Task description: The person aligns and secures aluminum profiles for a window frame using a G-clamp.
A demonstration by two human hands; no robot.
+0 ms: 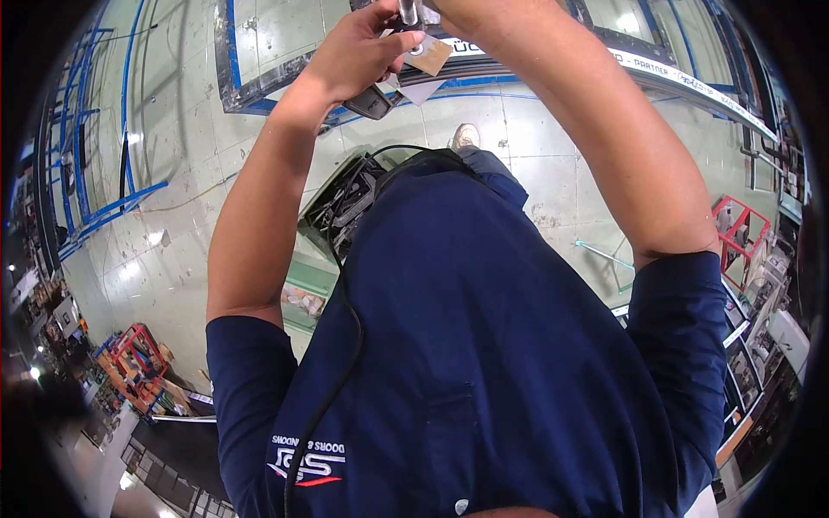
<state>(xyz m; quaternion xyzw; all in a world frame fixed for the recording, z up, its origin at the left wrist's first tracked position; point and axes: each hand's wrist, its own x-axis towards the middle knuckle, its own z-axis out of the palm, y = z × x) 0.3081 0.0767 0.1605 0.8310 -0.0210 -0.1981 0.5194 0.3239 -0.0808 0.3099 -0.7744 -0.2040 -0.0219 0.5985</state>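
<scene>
Left hand [358, 53] and right hand [449, 13] together, clamped on metal fitting [408, 12] with cardboard tag [429, 54], above dark window frame [259, 86]. Fitting step in hand; next calls for steady alignment.

Navy blue shirt [518, 363] at centre, with white lettering and a red stripe in the logo [306, 462] at 7 o'clock. Black cable [345, 345] running across the shirt. Tan-brown tag [429, 54] with a pale ring around its hole at 12 o'clock, beside the left hand [363, 52]; a white card [420, 88] just under it. Silver-grey metal piece [408, 10] at the top edge. Dark grey frame [259, 91] edged in blue at 11 o'clock. Black strip with white lettering [682, 82] at 2 o'clock. Pale green-grey floor [173, 155] with blue lines. Red racks [738, 229] at 3 o'clock and [134, 345] at 8 o'clock. White shoe [466, 135] near 12 o'clock.
</scene>
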